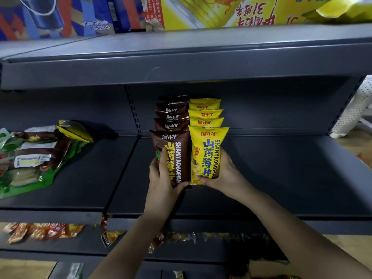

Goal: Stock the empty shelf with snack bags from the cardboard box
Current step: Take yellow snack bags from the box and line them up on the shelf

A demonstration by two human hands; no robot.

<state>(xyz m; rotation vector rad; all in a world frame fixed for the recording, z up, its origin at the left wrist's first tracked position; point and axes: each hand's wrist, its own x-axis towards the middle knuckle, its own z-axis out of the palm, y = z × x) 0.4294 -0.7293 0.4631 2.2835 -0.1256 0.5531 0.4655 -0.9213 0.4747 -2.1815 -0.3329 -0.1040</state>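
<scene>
Two rows of snack bags stand on the dark grey shelf point(281, 178). The left row is brown, the right row yellow, several bags deep. My left hand point(161, 178) grips the lower part of the front brown bag point(171, 146), thumb across its face. My right hand point(225, 172) holds the lower right side of the front yellow bag point(207, 150), thumb under its bottom edge. Both front bags stand upright and touch each other. The cardboard box is not in view.
A loose pile of green, brown and yellow bags point(34, 158) lies on the left shelf section. Cartons point(211, 11) stand on the upper shelf. The lower shelf holds small packets point(40, 231). A vertical divider seam point(124, 172) splits the shelf.
</scene>
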